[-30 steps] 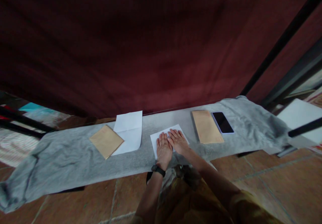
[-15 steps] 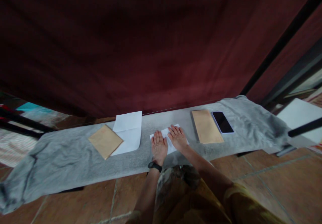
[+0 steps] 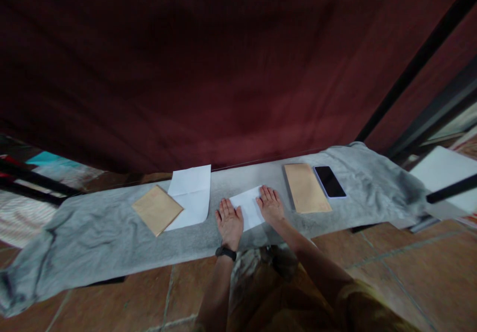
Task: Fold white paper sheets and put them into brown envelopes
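Observation:
A folded white sheet of paper (image 3: 250,209) lies on the grey cloth in front of me. Flat over its left edge rests my left hand (image 3: 230,225), open, with a black band on the wrist. My right hand (image 3: 271,205) is open too, palm down on the paper's right edge, fingers stretched forward. Between the two hands the middle of the paper shows. To the left, a larger white sheet (image 3: 194,193) with a crease across it lies partly under a brown envelope (image 3: 157,209). Right of my right hand are more brown envelopes (image 3: 306,188), seemingly stacked.
A phone (image 3: 330,181) with a dark screen lies beside the right-hand envelopes. The grey cloth (image 3: 112,232) covers a long narrow surface and is wrinkled at both ends. Behind it hangs a dark red curtain (image 3: 238,73). A white panel (image 3: 447,178) stands at the far right.
My hands have slid apart across the folded paper, the left one leftward and the right one rightward. More of the paper's middle now shows.

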The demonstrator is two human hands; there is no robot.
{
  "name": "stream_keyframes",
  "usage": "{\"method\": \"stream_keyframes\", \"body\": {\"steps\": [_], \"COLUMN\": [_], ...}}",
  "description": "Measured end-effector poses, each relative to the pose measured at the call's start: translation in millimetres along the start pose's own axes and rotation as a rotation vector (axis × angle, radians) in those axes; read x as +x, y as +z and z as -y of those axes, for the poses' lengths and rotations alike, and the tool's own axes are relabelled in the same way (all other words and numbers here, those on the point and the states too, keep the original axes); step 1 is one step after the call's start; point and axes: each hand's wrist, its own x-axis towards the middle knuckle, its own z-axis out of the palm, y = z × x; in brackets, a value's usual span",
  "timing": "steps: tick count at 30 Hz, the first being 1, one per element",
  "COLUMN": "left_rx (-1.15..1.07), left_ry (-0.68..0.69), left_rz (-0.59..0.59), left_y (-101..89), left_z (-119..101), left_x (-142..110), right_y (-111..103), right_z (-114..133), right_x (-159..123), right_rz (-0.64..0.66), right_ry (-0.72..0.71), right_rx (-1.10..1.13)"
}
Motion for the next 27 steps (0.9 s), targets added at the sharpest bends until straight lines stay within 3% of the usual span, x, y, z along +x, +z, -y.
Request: {"method": "stream_keyframes", "body": {"steps": [5, 20, 23, 27], "left_rx": [-0.025, -0.032, -0.038, -0.078], "left_ry": [-0.029, -0.057, -0.043, 0.106], "left_rz": [-0.042, -0.076, -0.096, -0.034], "left_y": [-1.7, -10.2, -14.4, -21.4], "left_z": [5.5, 15.7, 10.6, -12.1], "left_x": [-6.8, -20.6, -21.9, -27.7], "right_y": [1.0, -11.1, -14.6, -16.4], "right_z": [-8.4, -25.1, -22.3, -6.4], "right_x": [-8.0, -31.1, -34.8, -40.3], "right_rz": [-0.06, -0.083, -0.086, -0.046], "right_ry": [0.021, 0.062, 0.07, -0.036], "right_rx": [-0.017, -0.03, -0.018, 0.05]}}
